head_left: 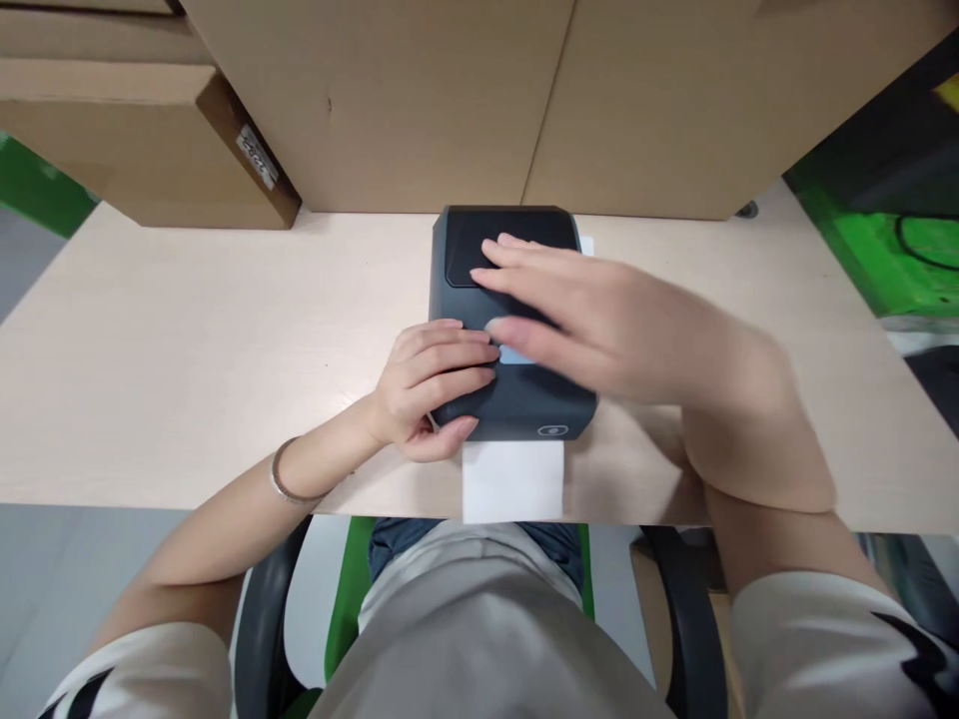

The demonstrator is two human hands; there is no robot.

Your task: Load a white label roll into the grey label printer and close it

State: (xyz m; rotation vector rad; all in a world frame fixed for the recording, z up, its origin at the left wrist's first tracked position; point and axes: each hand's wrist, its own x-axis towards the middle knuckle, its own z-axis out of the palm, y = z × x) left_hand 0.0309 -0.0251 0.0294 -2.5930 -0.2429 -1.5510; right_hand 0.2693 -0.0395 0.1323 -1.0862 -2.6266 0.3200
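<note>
A dark grey label printer point(524, 399) with a glossy black window on top sits on the table. White label paper point(513, 481) sticks out of its front and reaches the table's edge. My left hand point(435, 384) grips the printer's left front part, fingers across the top and thumb by the front corner. Over the right half of the printer is my right hand point(576, 310), fingers stretched out and nothing in them. Motion blurs it a little, and whether it touches the lid I cannot tell. A small light-blue patch on the top is partly covered by my fingers.
Large cardboard boxes point(420, 110) stand along the back of the pale table point(187, 350). A smaller carton point(112, 150) with a label is at the back left. Green and black items point(891, 250) lie beyond the right edge. Chair armrests point(685, 619) flank my body.
</note>
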